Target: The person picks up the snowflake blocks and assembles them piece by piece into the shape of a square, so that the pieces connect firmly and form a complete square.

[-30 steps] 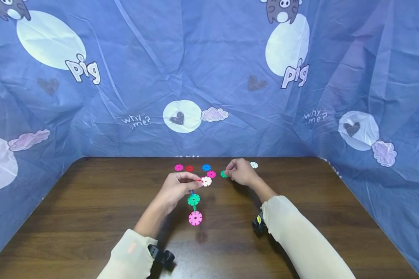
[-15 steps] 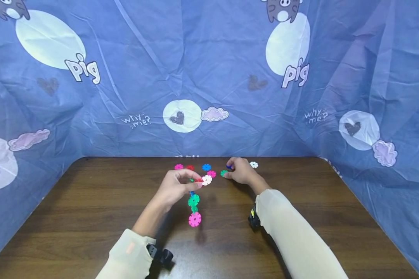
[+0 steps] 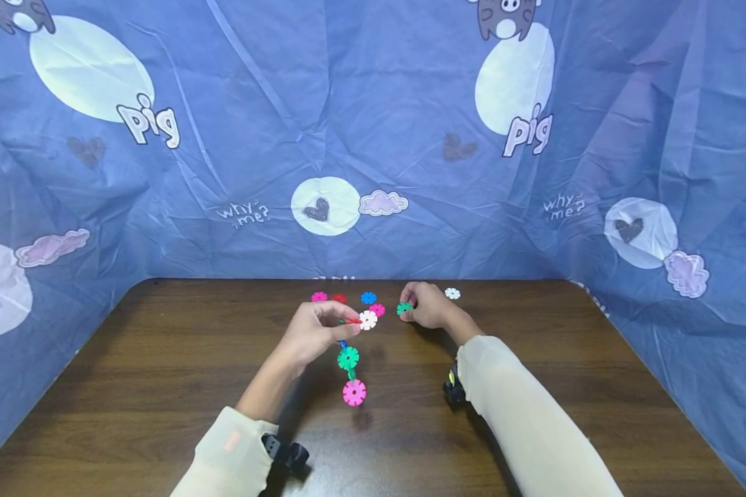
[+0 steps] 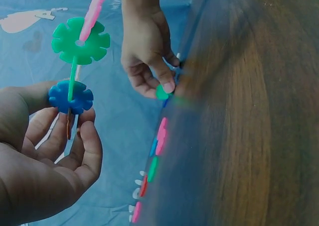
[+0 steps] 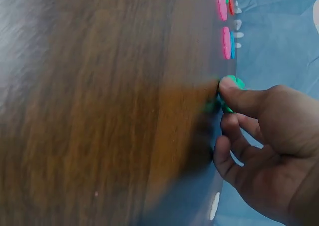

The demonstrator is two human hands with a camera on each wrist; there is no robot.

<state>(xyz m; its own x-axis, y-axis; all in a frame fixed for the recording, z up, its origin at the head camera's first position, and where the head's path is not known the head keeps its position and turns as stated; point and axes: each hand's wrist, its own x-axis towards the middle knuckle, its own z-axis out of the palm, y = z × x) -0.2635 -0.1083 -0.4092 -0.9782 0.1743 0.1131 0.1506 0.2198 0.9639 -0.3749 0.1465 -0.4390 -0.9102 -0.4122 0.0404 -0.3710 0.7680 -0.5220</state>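
Brown wood-grain worktop (image 3: 161, 359) is being backed by blue printed cloth (image 3: 373, 138). Multicoloured chain of notched plastic discs (image 3: 348, 357) is being pinched aloft by left hand (image 3: 307, 335); green flower-shaped plastic disc (image 3: 404, 309) is being pinched by right hand (image 3: 429, 307) near far edge. Pickup seemingly being made; steady lift being called for.

- Plenty of bare surface (image 3: 130, 386) out wide, left of the left hand (image 3: 307, 337)!
- Tight squeeze across to the right hand (image 3: 429, 307): white disc (image 3: 368, 320) and pink disc (image 3: 378, 310) crowd it.
- Near side, a disc chain (image 3: 348, 358) juts out.
- Blue cloth (image 3: 373, 255) walls the back!
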